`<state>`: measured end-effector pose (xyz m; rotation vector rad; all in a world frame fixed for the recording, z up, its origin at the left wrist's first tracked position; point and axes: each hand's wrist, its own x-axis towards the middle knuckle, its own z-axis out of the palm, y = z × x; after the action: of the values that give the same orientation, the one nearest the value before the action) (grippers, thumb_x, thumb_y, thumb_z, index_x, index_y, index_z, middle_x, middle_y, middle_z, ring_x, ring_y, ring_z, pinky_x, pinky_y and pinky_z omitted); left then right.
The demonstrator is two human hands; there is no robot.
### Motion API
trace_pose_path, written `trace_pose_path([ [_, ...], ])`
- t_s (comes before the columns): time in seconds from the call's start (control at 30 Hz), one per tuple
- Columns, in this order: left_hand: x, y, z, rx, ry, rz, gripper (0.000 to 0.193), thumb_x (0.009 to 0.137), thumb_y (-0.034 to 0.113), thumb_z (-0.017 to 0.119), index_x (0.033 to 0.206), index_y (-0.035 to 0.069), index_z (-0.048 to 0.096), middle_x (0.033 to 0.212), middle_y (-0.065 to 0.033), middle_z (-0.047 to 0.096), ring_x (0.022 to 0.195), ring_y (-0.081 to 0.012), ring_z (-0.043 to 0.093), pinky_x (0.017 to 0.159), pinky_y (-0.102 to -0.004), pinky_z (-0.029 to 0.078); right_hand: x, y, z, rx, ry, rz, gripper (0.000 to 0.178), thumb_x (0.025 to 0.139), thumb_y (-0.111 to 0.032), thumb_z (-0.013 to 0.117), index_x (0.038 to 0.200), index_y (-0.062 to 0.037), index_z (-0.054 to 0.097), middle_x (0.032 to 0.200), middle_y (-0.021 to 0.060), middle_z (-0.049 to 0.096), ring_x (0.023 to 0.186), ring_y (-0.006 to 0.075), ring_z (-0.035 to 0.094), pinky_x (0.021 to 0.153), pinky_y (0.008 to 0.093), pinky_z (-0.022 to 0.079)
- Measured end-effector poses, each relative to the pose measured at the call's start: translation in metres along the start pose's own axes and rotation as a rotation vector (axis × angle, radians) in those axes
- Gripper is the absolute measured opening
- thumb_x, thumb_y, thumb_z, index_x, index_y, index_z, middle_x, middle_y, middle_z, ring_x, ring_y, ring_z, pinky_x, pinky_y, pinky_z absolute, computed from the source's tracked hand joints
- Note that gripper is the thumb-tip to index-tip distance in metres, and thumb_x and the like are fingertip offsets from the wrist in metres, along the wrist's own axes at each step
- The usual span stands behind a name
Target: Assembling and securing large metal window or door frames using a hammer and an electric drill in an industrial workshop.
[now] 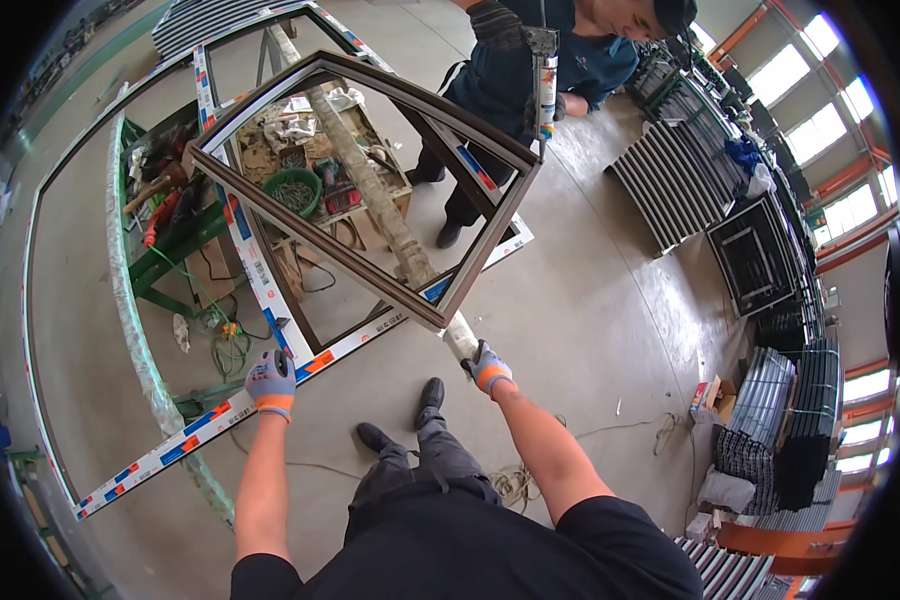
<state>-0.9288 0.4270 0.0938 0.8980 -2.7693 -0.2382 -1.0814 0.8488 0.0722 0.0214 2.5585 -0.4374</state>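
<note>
My left hand (272,380), in a grey glove with an orange cuff, is closed over the near rail of a large window frame (205,428) wrapped in printed white film. My right hand (490,370), gloved alike, grips the near end of a pale, wrapped support beam (460,338). Its fingertips are partly hidden. Just beyond my hands, a brown sash frame (335,240) lies askew over the large frame, one corner close to my right hand. Across from me, a co-worker (540,75) in a dark top holds a sealant gun (545,90) upright near the sash's far corner.
Under the frames is a green workbench (175,240) with tools and a green bowl of screws (295,190). A second wrapped beam (135,320) runs at left. Cords (515,485) trail over the floor. Stacked profiles (675,180) and a framed panel (755,255) stand at right.
</note>
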Motion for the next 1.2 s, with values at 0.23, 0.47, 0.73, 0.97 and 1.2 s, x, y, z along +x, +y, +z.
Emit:
trace_pose_path([
  [0.23, -0.004, -0.009, 0.005, -0.009, 0.008, -0.01, 0.033, 0.081, 0.038, 0.064, 0.102, 0.011, 0.066, 0.095, -0.0115, 0.068, 0.084, -0.0305, 0.066, 0.076, -0.0415, 0.052, -0.002, -0.008, -0.001, -0.008, -0.005, -0.002, 0.064, 0.084, -0.038, 0.065, 0.136, -0.0078, 0.043, 0.113, 0.0198, 0.065, 0.104, 0.0369, 0.062, 0.087, 0.0444, 0.05],
  [0.47, -0.002, -0.009, 0.008, -0.031, 0.1, 0.04, 0.033, 0.081, 0.037, 0.064, 0.1, 0.01, 0.067, 0.095, -0.0123, 0.068, 0.084, -0.0307, 0.066, 0.076, -0.0418, 0.052, 0.002, -0.001, 0.002, 0.018, -0.017, 0.013, 0.065, 0.085, -0.04, 0.063, 0.137, -0.0084, 0.041, 0.117, 0.021, 0.063, 0.109, 0.0379, 0.059, 0.091, 0.0445, 0.048],
  [0.73, -0.001, -0.001, -0.004, -0.027, 0.07, 0.024, 0.026, 0.083, 0.035, 0.062, 0.092, 0.011, 0.065, 0.089, -0.012, 0.067, 0.08, -0.0313, 0.065, 0.072, -0.042, 0.051, 0.004, -0.003, 0.004, 0.004, -0.006, 0.02, 0.063, 0.084, -0.039, 0.063, 0.136, -0.01, 0.042, 0.117, 0.0209, 0.063, 0.109, 0.0383, 0.06, 0.09, 0.0446, 0.049],
  [0.97, 0.003, 0.012, -0.017, -0.026, 0.007, 0.01, 0.022, 0.082, 0.034, 0.062, 0.084, 0.012, 0.062, 0.085, -0.011, 0.065, 0.078, -0.0312, 0.064, 0.07, -0.0415, 0.051, 0.006, 0.002, 0.004, -0.019, -0.017, 0.009, 0.069, 0.084, -0.04, 0.064, 0.14, -0.0084, 0.039, 0.118, 0.0203, 0.062, 0.107, 0.0363, 0.061, 0.088, 0.0439, 0.05],
  [1.2, 0.001, 0.001, -0.006, -0.015, -0.013, 0.009, 0.026, 0.08, 0.034, 0.064, 0.093, 0.012, 0.065, 0.09, -0.0108, 0.067, 0.082, -0.0302, 0.065, 0.074, -0.0409, 0.051, 0.007, 0.002, 0.004, -0.017, -0.02, 0.026, 0.07, 0.085, -0.041, 0.063, 0.141, -0.0087, 0.037, 0.118, 0.0201, 0.063, 0.108, 0.0364, 0.061, 0.088, 0.044, 0.05],
])
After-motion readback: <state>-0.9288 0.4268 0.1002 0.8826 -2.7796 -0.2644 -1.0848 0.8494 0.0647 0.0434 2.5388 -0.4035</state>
